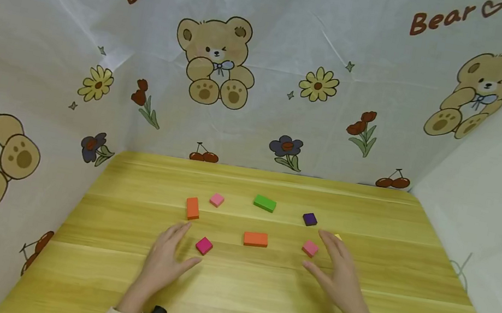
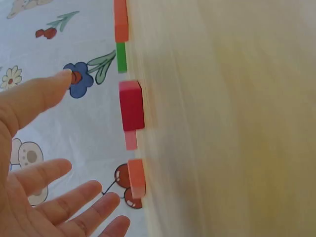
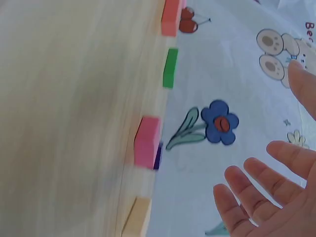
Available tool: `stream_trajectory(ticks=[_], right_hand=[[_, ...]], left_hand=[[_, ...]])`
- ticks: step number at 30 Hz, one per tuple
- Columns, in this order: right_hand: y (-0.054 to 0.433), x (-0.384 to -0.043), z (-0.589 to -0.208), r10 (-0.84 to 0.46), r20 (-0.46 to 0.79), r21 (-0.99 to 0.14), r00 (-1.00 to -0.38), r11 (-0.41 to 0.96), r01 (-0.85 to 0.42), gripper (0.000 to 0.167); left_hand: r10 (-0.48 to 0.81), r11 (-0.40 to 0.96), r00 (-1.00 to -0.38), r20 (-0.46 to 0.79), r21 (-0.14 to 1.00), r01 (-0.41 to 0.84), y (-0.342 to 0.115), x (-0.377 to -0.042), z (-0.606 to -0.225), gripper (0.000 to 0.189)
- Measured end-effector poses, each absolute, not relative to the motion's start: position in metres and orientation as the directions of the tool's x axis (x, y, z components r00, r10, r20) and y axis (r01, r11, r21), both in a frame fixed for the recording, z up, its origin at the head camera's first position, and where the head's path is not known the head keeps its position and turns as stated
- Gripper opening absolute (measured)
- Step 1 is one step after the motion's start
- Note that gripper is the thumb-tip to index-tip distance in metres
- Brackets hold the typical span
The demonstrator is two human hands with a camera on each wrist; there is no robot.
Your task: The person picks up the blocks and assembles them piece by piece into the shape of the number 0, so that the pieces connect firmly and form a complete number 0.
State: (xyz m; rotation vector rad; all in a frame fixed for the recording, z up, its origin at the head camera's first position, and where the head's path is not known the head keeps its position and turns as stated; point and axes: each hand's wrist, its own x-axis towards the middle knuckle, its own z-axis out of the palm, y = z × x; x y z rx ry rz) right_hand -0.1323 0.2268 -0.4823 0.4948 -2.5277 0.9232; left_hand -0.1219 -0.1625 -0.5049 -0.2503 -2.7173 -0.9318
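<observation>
My left hand hovers over the table at the left, fingers spread and nothing in its grasp. Just right of it lies a magenta block; an orange block lies beyond its fingertips. On the right, my right hand is held with thumb and fingers apart, also holding nothing. A pink block lies by its thumb and fingertips, and a yellow block is mostly hidden behind the fingers. Between the hands sits another orange block. In the left wrist view the magenta block stands nearest.
Farther back on the wooden table lie a small pink block, a green block and a dark purple block. A bear-printed cloth hangs along the back and left edges. A pale cord shows at the right edge.
</observation>
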Motion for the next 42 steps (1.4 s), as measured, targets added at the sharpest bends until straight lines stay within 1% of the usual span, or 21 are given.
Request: stream_trajectory(ticks=[6, 13, 19, 23, 29, 36, 42], right_hand=[[0.202, -0.148, -0.483, -0.223, 0.358, -0.639, -0.906, 0.649, -0.413, 0.076], [0.176, -0.166, -0.487, -0.261, 0.255, -0.744, -0.931, 0.562, -0.361, 0.072], [0.161, -0.177, -0.49, -0.302, 0.166, -0.833, -0.939, 0.466, -0.298, 0.072], [0.154, -0.182, -0.497, -0.316, 0.126, -0.85, -0.94, 0.454, -0.266, 0.071], [0.149, -0.189, -0.507, -0.302, 0.076, -0.855, -0.95, 0.47, -0.217, 0.064], [0.144, -0.194, -0.514, -0.286, 0.08, -0.834, -0.955, 0.505, -0.221, 0.048], [0.142, -0.195, -0.521, -0.25, 0.088, -0.818, -0.964, 0.534, -0.213, 0.041]], left_hand=[[0.012, 0.652, -0.971, 0.241, 0.734, 0.19, -0.156, -0.13, -0.511, 0.079], [-0.042, 0.543, -0.994, 0.101, 0.838, 0.062, -0.15, -0.134, -0.517, 0.078], [-0.064, 0.499, -0.996, 0.061, 0.866, 0.02, -0.147, -0.136, -0.522, 0.074], [-0.066, 0.492, -0.996, 0.056, 0.871, 0.016, -0.145, -0.137, -0.527, 0.072], [-0.079, 0.51, -0.996, 0.042, 0.86, -0.005, -0.143, -0.138, -0.528, 0.068], [-0.142, 0.523, -0.989, 0.036, 0.851, -0.044, -0.138, -0.14, -0.527, 0.056], [-0.166, 0.522, -0.985, 0.043, 0.852, -0.051, -0.136, -0.14, -0.527, 0.048]])
